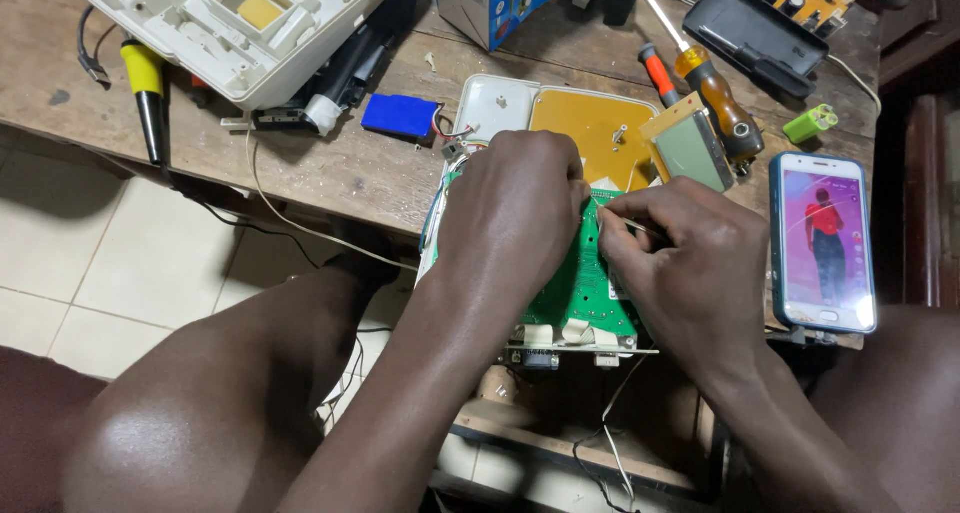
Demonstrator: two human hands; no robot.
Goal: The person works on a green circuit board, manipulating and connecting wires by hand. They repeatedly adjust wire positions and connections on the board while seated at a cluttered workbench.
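Pressing down with my left hand point(515, 213), fingers curled and knuckles up, I have its fingertips on the top edge of the green printed circuit board point(590, 293), which lies at the near edge of the worn wooden workbench point(330, 168), partly overhanging it above my knees. My right hand point(690, 273) is closed in a pinch around a thin pale metal pin or wire point(625, 220), its tip meeting the board just beside my left fingers; what exactly the thin piece is I cannot tell. Behind the board lies an open white plastic casing with a yellow inner panel point(590, 123), and a small grey display module point(690, 148) leans just right of it. A blue rectangular battery pack point(400, 115) sits to the left, with thin wires running towards the board. An amber-handled screwdriver point(718, 98) lies behind the display, touching a smaller red-handled one point(658, 73). At my right, near the bench edge, a smartphone in a teal case point(822, 243) lies face up with its screen lit. A larger white plastic housing point(230, 23) rests at the far left.
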